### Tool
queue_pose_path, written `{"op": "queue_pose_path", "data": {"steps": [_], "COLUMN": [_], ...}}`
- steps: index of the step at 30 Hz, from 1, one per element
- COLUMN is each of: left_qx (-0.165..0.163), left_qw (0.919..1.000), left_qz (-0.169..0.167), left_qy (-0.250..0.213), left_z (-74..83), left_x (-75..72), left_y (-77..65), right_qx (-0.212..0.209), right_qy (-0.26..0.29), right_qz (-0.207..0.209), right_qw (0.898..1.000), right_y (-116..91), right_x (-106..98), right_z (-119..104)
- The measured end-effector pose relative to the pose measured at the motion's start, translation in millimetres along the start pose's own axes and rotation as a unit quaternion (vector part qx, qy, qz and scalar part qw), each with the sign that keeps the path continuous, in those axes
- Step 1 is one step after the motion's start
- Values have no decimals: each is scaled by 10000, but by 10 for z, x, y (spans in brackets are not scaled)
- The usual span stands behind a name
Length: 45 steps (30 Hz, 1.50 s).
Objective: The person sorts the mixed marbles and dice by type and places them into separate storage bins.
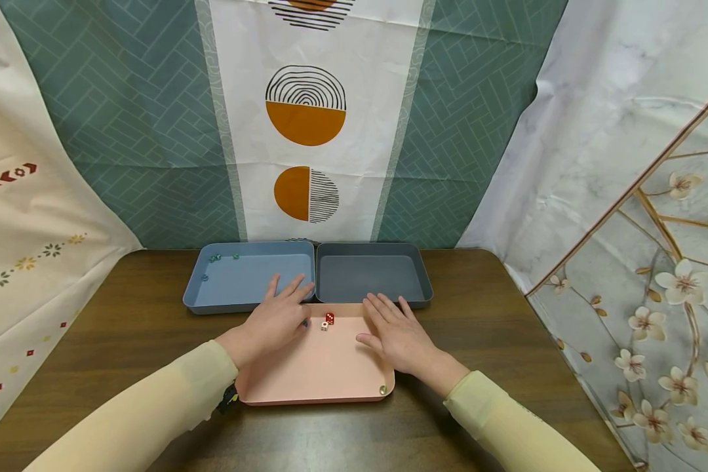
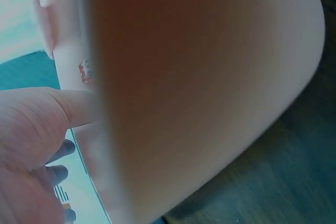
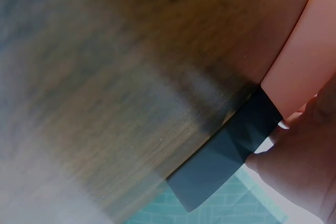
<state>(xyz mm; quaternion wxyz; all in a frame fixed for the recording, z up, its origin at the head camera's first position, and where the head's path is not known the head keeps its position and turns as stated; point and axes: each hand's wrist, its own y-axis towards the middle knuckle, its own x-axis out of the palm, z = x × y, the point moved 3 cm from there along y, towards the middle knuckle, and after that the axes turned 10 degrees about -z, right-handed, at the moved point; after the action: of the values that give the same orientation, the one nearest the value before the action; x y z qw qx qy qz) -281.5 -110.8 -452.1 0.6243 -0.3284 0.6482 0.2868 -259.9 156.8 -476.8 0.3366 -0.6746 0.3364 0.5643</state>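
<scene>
A pink tray [image 1: 324, 367] lies before me, holding a red die [image 1: 330, 318] and a white die [image 1: 324, 326] near its back edge. My left hand [image 1: 277, 321] reaches over the tray's back left corner, fingers spread; a small dark blue piece [image 1: 305, 322] shows beside its thumb, its kind unclear. In the left wrist view, the thumb of the left hand [image 2: 26, 145] points across the tray while fingertips hang beyond its wall. My right hand [image 1: 398, 337] rests at the back right corner with fingers straight, next to the dark grey tray [image 1: 373, 272].
Behind on the left, a blue tray [image 1: 259, 278] contains several small green pieces [image 1: 215, 257] and a blue one [image 1: 204, 278]. A small gold-coloured round piece [image 1: 383, 389] sits in the pink tray's front right corner. Patterned cloths hang behind the brown table [image 1: 478, 314].
</scene>
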Motion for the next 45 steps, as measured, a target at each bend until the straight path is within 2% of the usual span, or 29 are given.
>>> {"op": "queue_pose_path", "data": {"steps": [6, 23, 34, 38, 45], "left_qx": [50, -32, 11, -49, -109], "left_qw": [10000, 9999, 9991, 9989, 9975], "left_qz": [53, 137, 426, 447, 676], "left_qy": [-28, -48, 11, -136, -198], "left_z": [-8, -34, -87, -118, -156], "left_x": [-13, -145, -228, -244, -306], "left_y": [-9, -63, -129, -138, -160], "right_qx": [191, 233, 249, 227, 258], "right_qy": [-114, -135, -120, -104, -74], "right_qz": [-205, -232, -268, -259, -273], "right_qw": [9995, 9994, 9993, 9994, 9993], "right_y": [0, 0, -7, -8, -8], "right_x": [-10, 1, -12, -17, -20], "right_z": [-25, -27, -47, -52, -50]}}
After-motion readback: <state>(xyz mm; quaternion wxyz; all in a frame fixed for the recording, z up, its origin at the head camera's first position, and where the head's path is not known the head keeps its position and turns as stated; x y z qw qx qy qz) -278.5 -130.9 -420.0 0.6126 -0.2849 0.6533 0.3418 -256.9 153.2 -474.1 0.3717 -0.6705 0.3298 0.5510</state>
